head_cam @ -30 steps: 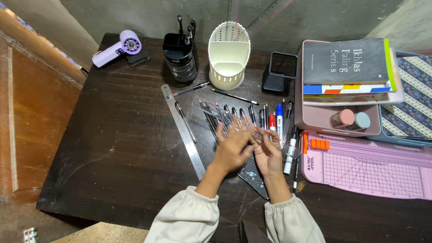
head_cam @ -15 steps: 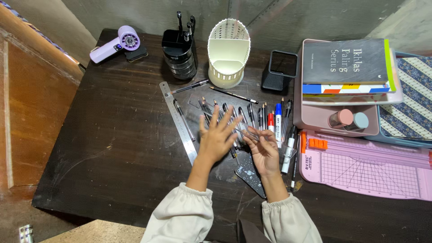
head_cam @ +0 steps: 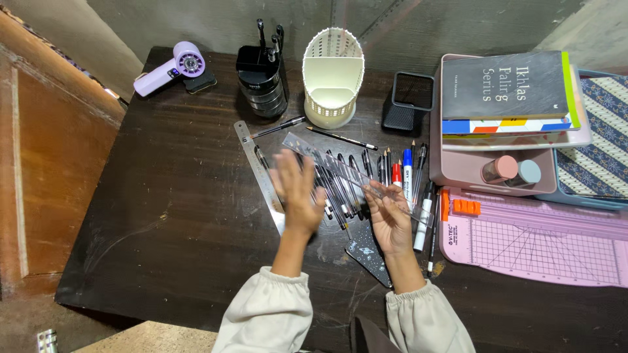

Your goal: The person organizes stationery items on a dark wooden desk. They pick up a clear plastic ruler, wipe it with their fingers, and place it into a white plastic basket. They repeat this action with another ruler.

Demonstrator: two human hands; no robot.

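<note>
We note right hand (head_cam: 390, 219) fingers pinching the clear plastic ruler (head_cam: 350, 173) above the row of pens (head_cam: 340, 183); left hand (head_cam: 297, 193) open, spread, empty, mid-tabletop.

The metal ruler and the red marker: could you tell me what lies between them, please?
In the head view, black pens lie in a row between metal ruler and red marker.

dark wooden table (head_cam: 163, 216), grey wall (head_cam: 418, 19)

Clear ruler (head_cam: 340, 171) in right hand (head_cam: 390, 219), left hand (head_cam: 296, 193) open above pens (head_cam: 340, 186).
</note>
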